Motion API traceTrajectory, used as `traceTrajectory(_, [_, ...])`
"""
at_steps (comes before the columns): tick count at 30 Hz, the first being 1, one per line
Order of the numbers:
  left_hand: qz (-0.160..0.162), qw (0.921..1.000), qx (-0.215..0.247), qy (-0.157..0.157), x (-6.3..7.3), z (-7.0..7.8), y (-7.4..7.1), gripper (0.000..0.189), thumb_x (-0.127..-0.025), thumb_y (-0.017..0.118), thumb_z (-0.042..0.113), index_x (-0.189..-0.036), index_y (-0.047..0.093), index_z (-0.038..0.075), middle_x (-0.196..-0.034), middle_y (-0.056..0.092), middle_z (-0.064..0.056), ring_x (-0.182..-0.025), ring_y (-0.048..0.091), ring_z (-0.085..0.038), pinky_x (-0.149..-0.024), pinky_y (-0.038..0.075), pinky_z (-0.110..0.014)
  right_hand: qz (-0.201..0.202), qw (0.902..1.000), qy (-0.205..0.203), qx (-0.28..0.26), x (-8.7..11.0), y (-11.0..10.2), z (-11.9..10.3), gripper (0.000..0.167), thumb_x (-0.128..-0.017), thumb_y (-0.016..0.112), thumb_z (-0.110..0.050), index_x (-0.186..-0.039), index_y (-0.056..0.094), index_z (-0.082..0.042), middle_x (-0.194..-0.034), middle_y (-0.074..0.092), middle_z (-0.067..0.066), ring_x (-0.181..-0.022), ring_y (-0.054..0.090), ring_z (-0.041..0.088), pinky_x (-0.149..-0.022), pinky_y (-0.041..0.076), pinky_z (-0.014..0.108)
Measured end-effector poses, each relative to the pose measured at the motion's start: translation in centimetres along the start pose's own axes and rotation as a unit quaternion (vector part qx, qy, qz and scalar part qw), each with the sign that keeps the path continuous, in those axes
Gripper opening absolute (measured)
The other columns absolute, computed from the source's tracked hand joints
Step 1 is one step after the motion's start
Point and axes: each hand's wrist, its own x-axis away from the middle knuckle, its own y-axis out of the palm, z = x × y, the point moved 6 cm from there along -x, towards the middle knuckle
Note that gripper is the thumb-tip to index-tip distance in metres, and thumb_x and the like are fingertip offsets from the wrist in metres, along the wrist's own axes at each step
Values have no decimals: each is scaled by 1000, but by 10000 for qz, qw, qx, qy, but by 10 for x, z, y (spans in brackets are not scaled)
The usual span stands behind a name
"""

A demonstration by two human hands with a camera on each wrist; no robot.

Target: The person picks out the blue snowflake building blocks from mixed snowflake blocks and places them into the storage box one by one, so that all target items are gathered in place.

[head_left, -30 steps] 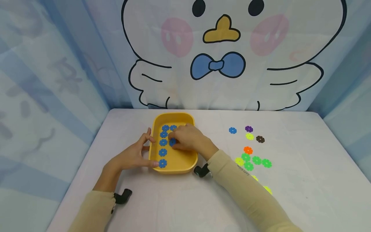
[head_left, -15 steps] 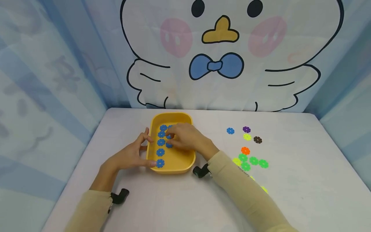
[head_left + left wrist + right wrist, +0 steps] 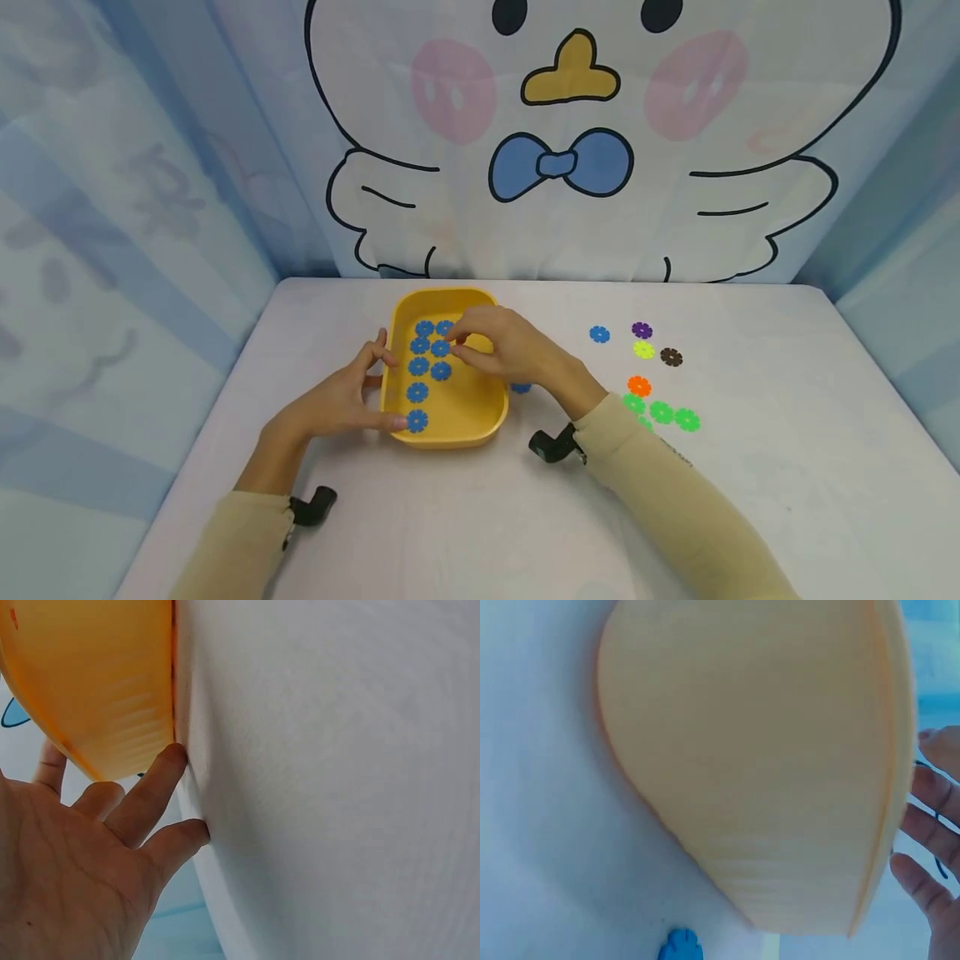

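Note:
A shallow yellow tray (image 3: 465, 417) stands on the table. Blue snowflake discs (image 3: 417, 392) with notched edges lie in it, in a longer left column and a shorter right one. My left hand (image 3: 337, 400) holds the tray's left side, thumb over the near rim and one finger over the wall. Its other fingers (image 3: 146, 787) lie against the outer wall. Over the tray's right half hovers my right hand (image 3: 510, 346), thumb and index finger apart beside the disc (image 3: 441, 348) in the right column, holding nothing. Its fingers (image 3: 934, 832) also show past the rim in the right wrist view.
One blue disc (image 3: 521, 388) lies just right of the tray, partly behind the right wrist. Farther right are loose discs: blue (image 3: 599, 334), purple (image 3: 642, 331), yellow (image 3: 643, 350), brown (image 3: 671, 357), orange (image 3: 639, 386) and several green (image 3: 662, 412). A printed curtain (image 3: 555, 225) hangs behind.
My right hand has let go of a blue disc in the right column and drawn back rightward, uncovering the discs there and one beside the tray. The left hand keeps its hold.

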Motion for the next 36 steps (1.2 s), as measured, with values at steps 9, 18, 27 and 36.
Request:
traceTrajectory(9, [62, 9999, 98, -47, 2, 0, -1, 81, -74, 93, 40, -128, 35, 22, -174, -5, -8, -132, 57, -36, -117, 37, -59, 186, 9998, -17, 19, 24, -10, -1, 16, -96, 73, -15, -111, 73, -9, -101, 70, 0, -91, 63, 24, -82, 57, 42])
traceTrajectory(18, [13, 9999, 144, 24, 1, 1, 0, 80, -75, 92, 39, -128, 35, 23, -174, -5, -7, -132, 57, -34, -117, 37, -59, 333, 9994, -40, 92, 44, -18, 2, 17, -94, 75, -13, -110, 73, -8, -101, 71, -2, -92, 63, 19, -85, 58, 42])
traceTrajectory(27, [-10, 10000, 31, 86, 0, -1, -1, 79, -76, 91, 40, -129, 34, 23, -174, -4, -9, -133, 56, -36, -117, 38, -59, 586, 9983, -10, -13, 64, -31, 15, 16, -94, 75, -10, -109, 71, -8, -101, 70, -1, -96, 65, 15, -85, 60, 43])
traceTrajectory(36, [-47, 9998, 151, 121, 1, 0, 0, 80, -76, 92, 37, -128, 34, 22, -174, -4, -7, -132, 57, -34, -117, 38, -58, 464, 9971, 562, 211, 82, -39, 35, 21, -92, 78, -13, -111, 70, -9, -105, 72, 6, -99, 66, 17, -89, 59, 47])
